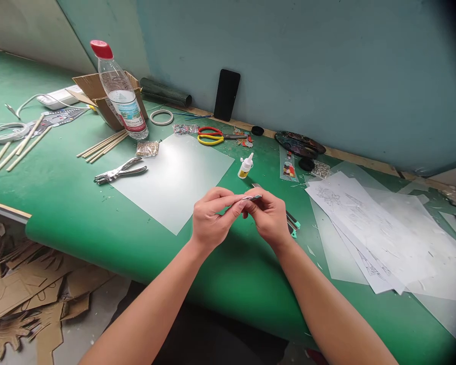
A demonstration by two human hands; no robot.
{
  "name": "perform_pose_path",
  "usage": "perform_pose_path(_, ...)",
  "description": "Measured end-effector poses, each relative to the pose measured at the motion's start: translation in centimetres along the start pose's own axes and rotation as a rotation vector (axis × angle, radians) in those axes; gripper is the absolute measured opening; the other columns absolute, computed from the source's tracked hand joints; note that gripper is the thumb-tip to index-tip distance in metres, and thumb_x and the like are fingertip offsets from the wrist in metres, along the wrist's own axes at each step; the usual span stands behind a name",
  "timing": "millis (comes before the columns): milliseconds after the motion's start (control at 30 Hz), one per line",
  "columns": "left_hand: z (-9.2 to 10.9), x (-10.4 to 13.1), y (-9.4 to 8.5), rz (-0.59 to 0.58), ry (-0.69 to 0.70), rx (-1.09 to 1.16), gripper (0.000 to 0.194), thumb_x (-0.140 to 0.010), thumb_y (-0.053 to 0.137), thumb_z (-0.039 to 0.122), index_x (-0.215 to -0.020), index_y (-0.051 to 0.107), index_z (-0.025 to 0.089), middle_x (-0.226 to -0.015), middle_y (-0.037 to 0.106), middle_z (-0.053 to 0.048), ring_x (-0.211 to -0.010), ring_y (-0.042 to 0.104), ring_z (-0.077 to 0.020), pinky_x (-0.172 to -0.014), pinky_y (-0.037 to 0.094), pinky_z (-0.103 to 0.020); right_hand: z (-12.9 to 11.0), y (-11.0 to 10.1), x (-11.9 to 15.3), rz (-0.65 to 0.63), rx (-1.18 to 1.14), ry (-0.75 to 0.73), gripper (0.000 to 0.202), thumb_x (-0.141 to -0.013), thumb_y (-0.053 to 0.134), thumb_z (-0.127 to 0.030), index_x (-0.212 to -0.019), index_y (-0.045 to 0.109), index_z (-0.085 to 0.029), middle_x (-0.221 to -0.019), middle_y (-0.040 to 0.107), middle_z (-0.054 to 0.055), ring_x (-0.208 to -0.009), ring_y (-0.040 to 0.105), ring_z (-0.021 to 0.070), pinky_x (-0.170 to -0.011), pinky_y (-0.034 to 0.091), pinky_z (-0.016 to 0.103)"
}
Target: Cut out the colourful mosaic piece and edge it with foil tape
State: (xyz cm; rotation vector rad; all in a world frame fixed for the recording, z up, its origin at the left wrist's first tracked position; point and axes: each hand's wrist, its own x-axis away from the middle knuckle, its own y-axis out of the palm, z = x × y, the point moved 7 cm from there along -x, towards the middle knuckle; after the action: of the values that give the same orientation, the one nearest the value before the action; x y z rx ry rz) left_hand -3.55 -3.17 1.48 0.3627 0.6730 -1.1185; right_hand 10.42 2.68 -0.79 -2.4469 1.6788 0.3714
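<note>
Head camera view: we pinch a small flat piece [256, 197] between the fingertips of our left hand [212, 217] and right hand [269, 217], its long axis roughly crosswise above the green desk [72, 223], neither hand clearly nearer.

2 hands [213, 217] close together, fingers [222, 203] curled, forearms [163, 304] outstretched

small piece [255, 197] between left hand [213, 217] and right hand [269, 215]; glue bottle [245, 167] behind. on table [99, 228], left: water bottle [126, 109] before carton [102, 109], pliers [120, 171] before water bottle. papers [368, 223] right. phone [227, 95] behind scissors [216, 136], against wall [327, 76].
</note>
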Motion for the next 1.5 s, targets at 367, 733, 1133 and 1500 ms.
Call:
perform_pose_path(367, 0.5, -0.2, 0.0, -0.021, 0.082, -0.039, 0.015, -0.089, 0.076, 0.018, -0.099, 0.083, 0.026, -0.079, 0.069, 0.000, -0.073, 0.065, -0.0111, -0.063, 0.054, -0.022, -1.0, -0.3, 0.4, 0.045, 0.170, -0.165, 0.018, -0.094, 0.070, -0.037, -0.083, 0.067, -0.024, -0.081, 0.063, 0.002, -0.058, 0.056, 0.0139, -0.052, 0.050, 0.032)
perform_pose_path(733, 1.1, -0.5, 0.0, -0.019, 0.164, -0.100, 0.009, -0.088, 0.078, 0.017, -0.095, 0.080, 0.022, -0.078, 0.067, 0.000, -0.070, 0.063, -0.0105, -0.060, 0.051, -0.022, -2.9, -0.4, 0.9, 0.091, 0.445, -0.479, 0.011, -0.097, 0.064, -0.020, -0.087, 0.066, -0.023, -0.080, 0.068, 0.003, -0.069, 0.063, 0.0168, -0.062, 0.054, 0.033)
perform_pose_path(1133, 1.5, -0.7, 0.0, -0.074, 0.275, -0.111, 0.010, -0.087, 0.078, 0.015, -0.095, 0.077, 0.021, -0.081, 0.067, -0.001, -0.073, 0.061, -0.0120, -0.066, 0.053, -0.025, -4.4, 0.1, 1.5, 0.091, 0.638, -0.684, 0.015, -0.096, 0.062, -0.010, -0.093, 0.064, -0.024, -0.081, 0.070, 0.002, -0.075, 0.066, 0.0174, -0.069, 0.054, 0.032)
perform_pose_path(1500, 1.9, -1.2, 0.0, -0.061, 0.299, -0.104, 0.005, -0.088, 0.078, 0.019, -0.091, 0.077, 0.022, -0.078, 0.067, -0.001, -0.077, 0.059, -0.0137, -0.068, 0.052, -0.027, -3.6, 0.2, 1.5, 0.035, 0.764, -0.698, 0.014, -0.101, 0.055, -0.014, -0.095, 0.064, -0.023, -0.085, 0.070, 0.005, -0.078, 0.066, 0.0184, -0.070, 0.054, 0.033)
